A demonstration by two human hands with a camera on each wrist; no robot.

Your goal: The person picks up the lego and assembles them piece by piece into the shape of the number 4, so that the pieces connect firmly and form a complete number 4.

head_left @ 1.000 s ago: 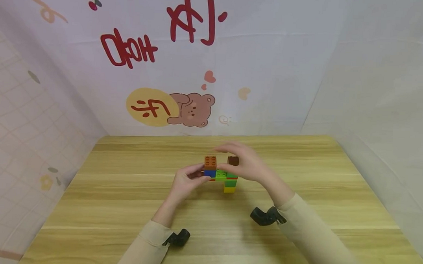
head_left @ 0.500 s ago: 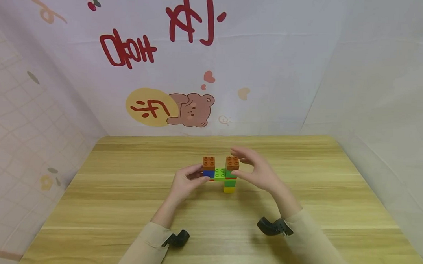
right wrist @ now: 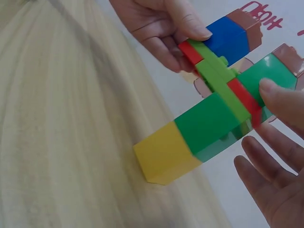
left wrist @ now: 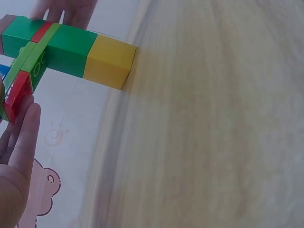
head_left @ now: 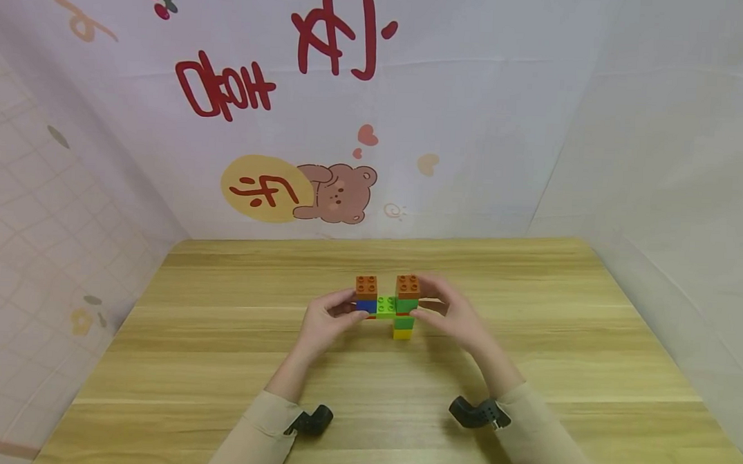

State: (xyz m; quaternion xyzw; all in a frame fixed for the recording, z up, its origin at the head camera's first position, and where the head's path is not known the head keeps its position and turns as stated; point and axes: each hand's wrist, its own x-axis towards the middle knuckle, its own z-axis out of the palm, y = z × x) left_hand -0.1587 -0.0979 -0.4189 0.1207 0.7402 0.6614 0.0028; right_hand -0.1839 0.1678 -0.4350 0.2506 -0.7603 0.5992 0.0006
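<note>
A toy building-brick model stands on the table, a long light green plate [head_left: 385, 307] bridging its two sides. Its right column has a yellow brick [right wrist: 166, 154] at the base, then a green brick [right wrist: 209, 126], a thin red piece [right wrist: 244, 102], another green brick [right wrist: 273, 73] and a brown brick [head_left: 408, 287] on top. On the left, a blue brick [right wrist: 228, 40] carries a second brown brick [head_left: 366, 287]. My left hand [head_left: 325, 322] pinches this left end, thumb in front. My right hand [head_left: 457, 320] holds the right column, thumb against the upper green brick.
The wooden table [head_left: 216, 377] ends at a white printed cloth backdrop [head_left: 476, 126] behind the model. Cloth also hangs at both sides. Black wrist mounts [head_left: 472, 411] sit at both sleeve cuffs.
My right hand has moved from over the top of the right column to its right side and now holds it. The right brown brick has come into full view. My left hand stays put.
</note>
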